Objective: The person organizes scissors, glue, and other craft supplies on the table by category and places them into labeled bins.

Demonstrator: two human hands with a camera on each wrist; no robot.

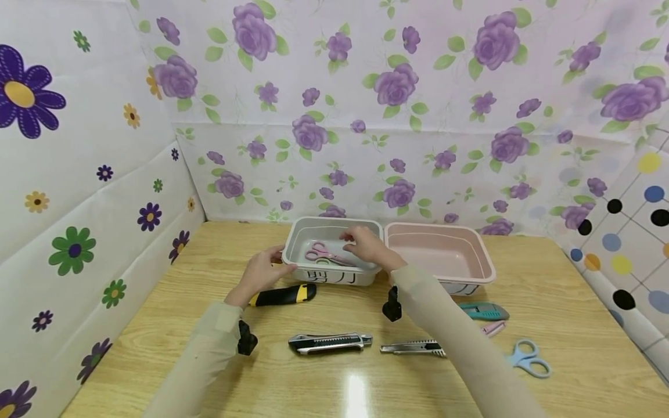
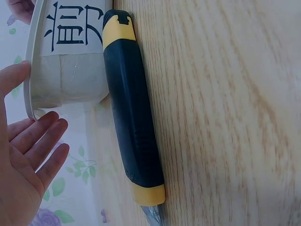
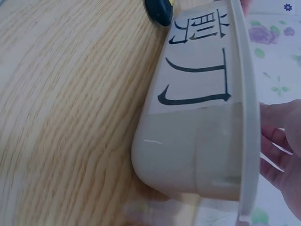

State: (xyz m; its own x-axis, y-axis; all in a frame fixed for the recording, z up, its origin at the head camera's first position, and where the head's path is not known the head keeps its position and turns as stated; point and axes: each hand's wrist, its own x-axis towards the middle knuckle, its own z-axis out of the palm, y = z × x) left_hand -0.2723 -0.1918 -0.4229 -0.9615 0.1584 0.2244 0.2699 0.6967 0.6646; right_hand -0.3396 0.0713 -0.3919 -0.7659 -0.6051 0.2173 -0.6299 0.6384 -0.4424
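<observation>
On the left, we see the left hand point(image 1: 263, 268) lightly gripping the end rim of the gray bin point(image 1: 334, 227), which looks light, stiff and slick, so best held by that lip. Inside lie pink scissors point(image 1: 328, 255), probably light and rigid, best taken by the loops; farther right, the right hand point(image 1: 364, 244) hovers loosely bent, holding nothing we can see.
</observation>
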